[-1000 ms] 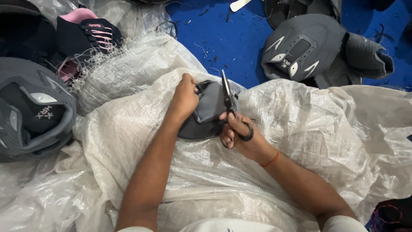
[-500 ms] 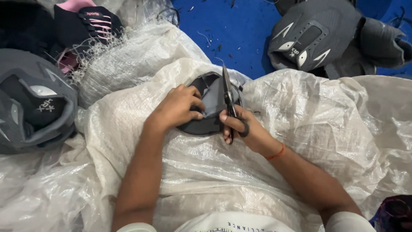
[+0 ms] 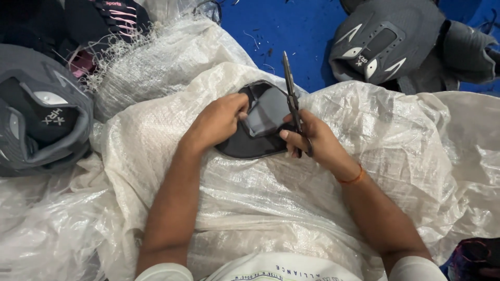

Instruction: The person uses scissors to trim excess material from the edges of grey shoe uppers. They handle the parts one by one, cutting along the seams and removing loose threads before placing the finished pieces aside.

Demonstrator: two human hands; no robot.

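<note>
A dark grey shoe-upper piece (image 3: 260,127) lies on a white woven plastic sack (image 3: 250,208) spread over my lap. My left hand (image 3: 219,120) pinches the piece at its left top edge. My right hand (image 3: 312,140) holds a pair of dark scissors (image 3: 291,99) by the handles, blades closed and pointing away from me, just right of the piece. An orange thread band circles my right wrist.
Stacks of grey shoe uppers lie at the left (image 3: 41,119) and at the top right (image 3: 385,44) on a blue floor (image 3: 291,31). A black and pink upper (image 3: 109,18) sits top left. Crumpled clear plastic (image 3: 41,229) fills the lower left.
My left hand has slid from the top of the piece to its left edge. The scissors have swung more upright, and the piece now shows more of its surface.
</note>
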